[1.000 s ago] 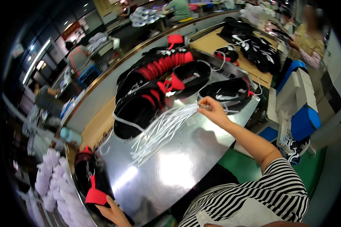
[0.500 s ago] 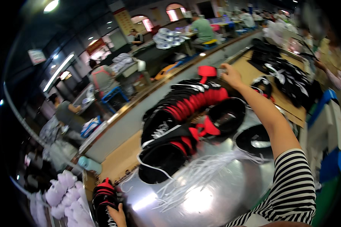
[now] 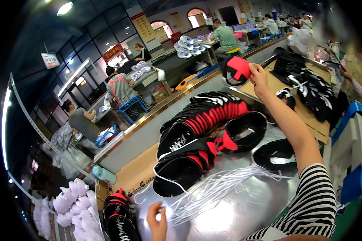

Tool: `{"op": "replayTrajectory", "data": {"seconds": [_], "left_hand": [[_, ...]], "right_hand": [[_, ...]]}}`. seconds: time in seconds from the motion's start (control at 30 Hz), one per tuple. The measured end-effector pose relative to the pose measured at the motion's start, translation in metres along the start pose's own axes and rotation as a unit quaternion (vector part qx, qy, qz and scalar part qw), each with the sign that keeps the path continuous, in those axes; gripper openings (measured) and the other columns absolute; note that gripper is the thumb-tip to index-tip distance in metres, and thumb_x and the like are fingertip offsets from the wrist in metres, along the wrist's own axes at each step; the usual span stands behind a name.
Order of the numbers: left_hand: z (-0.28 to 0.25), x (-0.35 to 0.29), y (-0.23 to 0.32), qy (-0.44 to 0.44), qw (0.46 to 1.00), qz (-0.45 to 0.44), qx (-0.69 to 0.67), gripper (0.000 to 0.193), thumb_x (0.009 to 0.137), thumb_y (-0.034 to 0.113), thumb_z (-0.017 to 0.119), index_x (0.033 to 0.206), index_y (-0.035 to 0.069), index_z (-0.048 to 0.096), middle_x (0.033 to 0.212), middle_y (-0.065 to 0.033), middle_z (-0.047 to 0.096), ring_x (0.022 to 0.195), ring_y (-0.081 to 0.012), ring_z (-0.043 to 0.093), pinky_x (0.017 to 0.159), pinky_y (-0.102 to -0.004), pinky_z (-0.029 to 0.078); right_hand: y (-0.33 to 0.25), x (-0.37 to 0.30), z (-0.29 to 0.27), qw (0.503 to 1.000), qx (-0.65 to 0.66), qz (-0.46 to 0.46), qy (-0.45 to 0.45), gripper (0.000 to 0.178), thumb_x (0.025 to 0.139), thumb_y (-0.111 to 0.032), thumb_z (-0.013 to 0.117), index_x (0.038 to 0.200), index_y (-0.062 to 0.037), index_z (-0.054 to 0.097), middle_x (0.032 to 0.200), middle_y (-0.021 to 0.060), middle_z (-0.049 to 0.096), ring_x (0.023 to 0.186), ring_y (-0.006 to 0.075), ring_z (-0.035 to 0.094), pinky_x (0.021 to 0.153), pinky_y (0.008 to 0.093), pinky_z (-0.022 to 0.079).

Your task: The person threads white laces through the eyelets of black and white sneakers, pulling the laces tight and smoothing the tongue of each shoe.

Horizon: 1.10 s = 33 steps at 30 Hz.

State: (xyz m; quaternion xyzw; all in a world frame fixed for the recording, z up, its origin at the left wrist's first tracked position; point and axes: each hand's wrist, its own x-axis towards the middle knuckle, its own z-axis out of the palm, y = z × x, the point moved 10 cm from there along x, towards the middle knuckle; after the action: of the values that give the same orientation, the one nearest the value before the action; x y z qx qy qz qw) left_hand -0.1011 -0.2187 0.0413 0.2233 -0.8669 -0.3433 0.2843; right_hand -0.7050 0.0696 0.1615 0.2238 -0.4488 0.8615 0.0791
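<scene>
A black shoe upper with a red heel (image 3: 236, 71) hangs from my right hand (image 3: 260, 79), its red part pinched between thumb and fingers. It is held out beyond the far end of a curved row of nested black-and-red uppers (image 3: 207, 114). My left hand (image 3: 157, 221) hovers over the metal tabletop (image 3: 213, 223), fingers bent and apart, with nothing visible in them. Near it lies a bundle of white shoelaces (image 3: 217, 188). To its left stands a stack of laced black-and-red uppers (image 3: 118, 219). A loose upper (image 3: 245, 130) and a black upper (image 3: 275, 156) rest mid-table.
Black uppers with white markings (image 3: 311, 90) are piled on cardboard at the far right. A light-blue bottle (image 3: 104, 174) lies by the raised table edge. Whitish bundles (image 3: 74, 205) sit at the lower left. Beyond the edge, several people work at benches.
My left hand has left the laced stack and moved right over the tabletop. My right hand has risen slightly, and the upper now shows more fully in its grip. The view has shifted a little.
</scene>
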Motion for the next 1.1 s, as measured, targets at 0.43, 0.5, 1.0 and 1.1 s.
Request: {"op": "replayTrajectory", "data": {"seconds": [0.43,0.5,1.0,1.1], "left_hand": [[0.18,-0.03,0.176,-0.162,0.611,-0.257,-0.731,0.053,0.1,0.036,0.054,0.137,-0.001,0.045,0.138,-0.0148,0.053,0.129,-0.0309,0.05,0.112,-0.0503,0.036],[0.158,-0.043,0.146,-0.102,0.67,-0.259,-0.688,0.042,0.1,0.023,0.053,0.134,-0.001,0.048,0.132,-0.0143,0.058,0.123,-0.029,0.054,0.109,-0.0469,0.04],[0.045,-0.118,0.069,-0.094,0.99,-0.108,0.009,0.077,0.064,0.014,0.092,0.127,-0.001,0.049,0.111,-0.0136,0.06,0.102,-0.0234,0.059,0.088,-0.0369,0.049],[0.061,-0.119,0.063,-0.099,0.988,-0.117,-0.017,0.074,0.065,0.014,0.092,0.125,0.0,0.05,0.11,-0.0134,0.059,0.1,-0.0235,0.058,0.088,-0.0366,0.048]], "right_hand": [[-0.128,-0.341,0.073,0.86,-0.134,0.124,-0.476,0.016,0.095,-0.013,0.063,0.105,-0.0004,0.064,0.105,0.006,0.064,0.096,0.0153,0.062,0.083,0.0307,0.05],[-0.126,-0.317,0.059,0.876,-0.175,0.061,-0.445,0.016,0.092,-0.012,0.065,0.105,-0.0033,0.065,0.1,0.0073,0.067,0.095,0.0174,0.064,0.083,0.0315,0.051],[-0.032,-0.057,-0.196,0.762,-0.636,-0.121,-0.003,0.022,0.091,-0.024,0.061,0.104,-0.0068,0.066,0.102,0.0149,0.07,0.096,0.0354,0.066,0.08,0.0462,0.051],[-0.082,-0.059,-0.184,0.752,-0.606,-0.246,0.079,0.018,0.094,-0.021,0.06,0.103,-0.0057,0.063,0.093,0.0188,0.067,0.085,0.0402,0.065,0.07,0.0477,0.05]]}}
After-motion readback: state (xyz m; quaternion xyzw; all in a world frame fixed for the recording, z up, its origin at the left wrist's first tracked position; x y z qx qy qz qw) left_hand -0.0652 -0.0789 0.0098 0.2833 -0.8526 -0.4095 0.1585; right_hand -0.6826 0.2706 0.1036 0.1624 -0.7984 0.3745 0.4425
